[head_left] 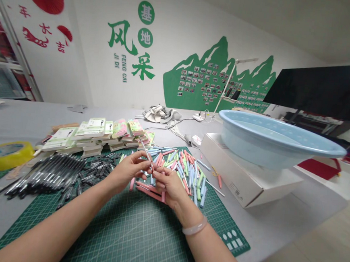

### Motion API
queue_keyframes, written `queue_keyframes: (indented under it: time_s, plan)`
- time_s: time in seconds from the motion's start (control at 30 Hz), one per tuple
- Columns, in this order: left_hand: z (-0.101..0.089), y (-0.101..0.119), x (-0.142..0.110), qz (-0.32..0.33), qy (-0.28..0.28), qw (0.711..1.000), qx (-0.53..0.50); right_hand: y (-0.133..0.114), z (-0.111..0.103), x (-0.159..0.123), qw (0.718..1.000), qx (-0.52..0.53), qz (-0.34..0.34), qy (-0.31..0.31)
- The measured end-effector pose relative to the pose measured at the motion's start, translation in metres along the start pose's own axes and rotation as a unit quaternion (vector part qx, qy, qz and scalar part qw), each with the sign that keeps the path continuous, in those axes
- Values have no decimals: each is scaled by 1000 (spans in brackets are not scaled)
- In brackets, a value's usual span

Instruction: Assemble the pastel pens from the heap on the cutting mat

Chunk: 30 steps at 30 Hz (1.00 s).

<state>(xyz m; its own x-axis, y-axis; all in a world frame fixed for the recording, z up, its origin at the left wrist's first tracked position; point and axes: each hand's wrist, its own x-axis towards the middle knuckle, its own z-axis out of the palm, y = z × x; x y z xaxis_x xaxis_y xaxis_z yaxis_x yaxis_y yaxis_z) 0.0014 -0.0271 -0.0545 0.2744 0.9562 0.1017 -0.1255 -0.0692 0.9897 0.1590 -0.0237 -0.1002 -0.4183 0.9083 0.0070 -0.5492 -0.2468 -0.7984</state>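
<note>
A thin, pale pen refill (144,146) slants up from between my two hands, over the pile of coloured pen parts. My left hand (131,168) is closed in a pinch around it. At its lower end, the fingertips of my right hand (170,186) are pressed together, touching the left fingers; what they grip is mostly hidden. A pink pen barrel (163,197) shows beneath the right palm, and I cannot tell whether it is held. Just behind and beside the hands lie pink, green and blue pen barrels (187,168). Red-pink barrels (149,191) lie below the fingers.
On the green cutting mat (130,236) and grey table are black pen parts (53,174), stacked small boxes (93,130) and yellow tape (7,156). At right, a blue basin (252,147) rests on a white carton (235,176). Crumpled cloth (161,114) lies behind.
</note>
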Motion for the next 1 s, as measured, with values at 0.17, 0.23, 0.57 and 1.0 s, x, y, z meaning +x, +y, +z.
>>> queue_keyframes:
  time_s: [0.17, 0.23, 0.57, 1.0]
  plan:
    - [-6, -2, 2, -28, -10, 999, -28, 0, 0, 0, 1000, -7, 4, 7]
    - [-7, -4, 3, -35, -11, 999, -39, 1, 0, 0, 1000, -9, 8, 12]
    - [-14, 0, 5, -25, 8, 997, -75, -7, -3, 4, 990, 138, -1, 24]
    - [9, 4, -3, 7, 29, 992, -121, -20, -20, 9, 957, 173, -72, 222]
